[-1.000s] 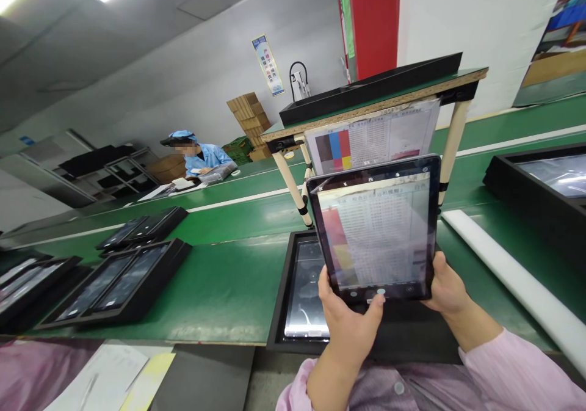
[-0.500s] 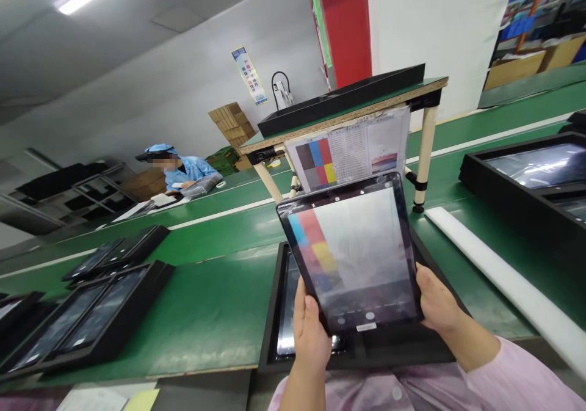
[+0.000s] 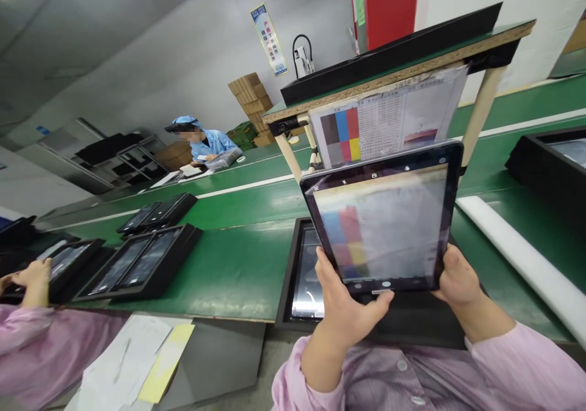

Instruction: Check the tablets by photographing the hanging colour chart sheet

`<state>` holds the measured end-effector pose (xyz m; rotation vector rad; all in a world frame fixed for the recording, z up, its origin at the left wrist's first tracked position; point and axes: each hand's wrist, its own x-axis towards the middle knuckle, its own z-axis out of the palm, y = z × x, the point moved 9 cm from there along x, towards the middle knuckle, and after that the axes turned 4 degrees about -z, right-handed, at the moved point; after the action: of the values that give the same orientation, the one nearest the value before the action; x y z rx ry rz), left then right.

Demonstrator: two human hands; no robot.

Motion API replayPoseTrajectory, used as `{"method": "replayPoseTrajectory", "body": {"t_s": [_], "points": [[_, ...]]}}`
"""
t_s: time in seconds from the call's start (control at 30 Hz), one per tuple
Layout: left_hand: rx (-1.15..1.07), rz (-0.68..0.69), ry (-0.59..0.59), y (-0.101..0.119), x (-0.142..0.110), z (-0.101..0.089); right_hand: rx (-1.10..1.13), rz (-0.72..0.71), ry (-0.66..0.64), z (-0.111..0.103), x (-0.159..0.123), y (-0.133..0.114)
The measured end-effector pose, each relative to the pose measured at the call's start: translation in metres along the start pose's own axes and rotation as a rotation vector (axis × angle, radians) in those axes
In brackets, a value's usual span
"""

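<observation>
I hold a black tablet up in front of me with both hands. My left hand grips its lower left corner, thumb stretched along the bottom edge. My right hand grips the lower right corner. The screen shows a blurred camera picture of coloured squares. Behind it a printed test chart with coloured squares and tables hangs from a small raised shelf. Below the tablet a black tray with another tablet lies on the green belt.
Green conveyor belt carries more black trays with tablets at left and a tray at right. A white foam strip lies at right. Papers lie near left. A co-worker's pink sleeve and hand at far left; another person in blue sits farther back.
The tablet rose and shifted right, tilting more level toward the chart. My left thumb moved onto its bottom edge. A co-worker's hand and sleeve came into view at left.
</observation>
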<state>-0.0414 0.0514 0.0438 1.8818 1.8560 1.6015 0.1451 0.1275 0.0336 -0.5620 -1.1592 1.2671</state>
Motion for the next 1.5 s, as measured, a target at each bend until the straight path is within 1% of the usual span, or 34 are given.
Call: {"method": "replayPoseTrajectory", "body": {"t_s": [0.07,0.2,0.37,0.57,0.7,0.77,0.8,0.83,0.87,0.93,0.97,1.03,1.07,1.13,1.2,1.27,1.33,1.37,1.43,1.5], "points": [[0.101,-0.008,-0.006,0.001,0.0,0.003,-0.006,-0.013,0.003,0.001,0.001,-0.002],[0.167,-0.028,-0.008,0.002,0.001,0.006,-0.033,-0.025,0.011,0.002,0.002,-0.005],[0.17,-0.033,0.007,0.002,0.0,0.006,-0.058,-0.034,0.02,0.002,0.002,-0.006],[0.172,-0.047,-0.004,0.0,0.001,0.007,-0.03,-0.042,-0.001,0.003,0.003,-0.005],[0.121,-0.039,0.03,0.0,0.001,0.003,-0.019,-0.029,-0.028,0.004,0.003,-0.002],[0.014,-0.035,0.03,-0.002,0.003,0.001,-0.021,-0.022,-0.043,0.005,0.003,-0.001],[-0.09,-0.045,0.026,-0.004,0.004,0.0,-0.024,-0.02,-0.052,0.006,0.002,-0.001],[-0.232,-0.074,0.02,-0.008,0.006,-0.001,-0.029,-0.016,-0.061,0.007,0.001,-0.002],[-0.4,-0.129,0.013,-0.015,0.008,-0.002,-0.035,-0.013,-0.07,0.008,0.0,-0.003],[-0.733,-0.316,0.004,-0.035,0.012,0.001,-0.046,-0.005,-0.084,0.01,-0.005,-0.008],[-0.859,-0.427,-0.003,-0.045,0.012,0.004,-0.06,-0.004,-0.087,0.01,-0.007,-0.011],[-1.011,-0.621,-0.031,-0.061,0.011,0.013,-0.137,-0.025,-0.097,0.01,-0.011,-0.021],[-1.052,-0.689,-0.047,-0.066,0.01,0.016,-0.193,-0.044,-0.114,0.011,-0.013,-0.028],[-1.11,-0.764,-0.086,-0.07,0.008,0.022,-0.325,-0.111,-0.176,0.016,-0.015,-0.045],[-1.156,-0.79,-0.123,-0.068,0.004,0.028,-0.454,-0.214,-0.252,0.024,-0.015,-0.065],[-1.197,-0.795,-0.155,-0.064,-0.001,0.035,-0.587,-0.324,-0.288,0.029,-0.012,-0.084],[-1.234,-0.808,-0.194,-0.058,-0.006,0.041,-0.709,-0.394,-0.272,0.028,-0.008,-0.097],[-1.245,-0.817,-0.212,-0.055,-0.009,0.044,-0.76,-0.406,-0.248,0.025,-0.006,-0.102],[-1.252,-0.844,-0.248,-0.052,-0.014,0.049,-0.845,-0.394,-0.194,0.018,-0.003,-0.106],[-1.241,-0.876,-0.269,-0.051,-0.019,0.051,-0.918,-0.349,-0.153,0.009,-0.003,-0.104]]}}
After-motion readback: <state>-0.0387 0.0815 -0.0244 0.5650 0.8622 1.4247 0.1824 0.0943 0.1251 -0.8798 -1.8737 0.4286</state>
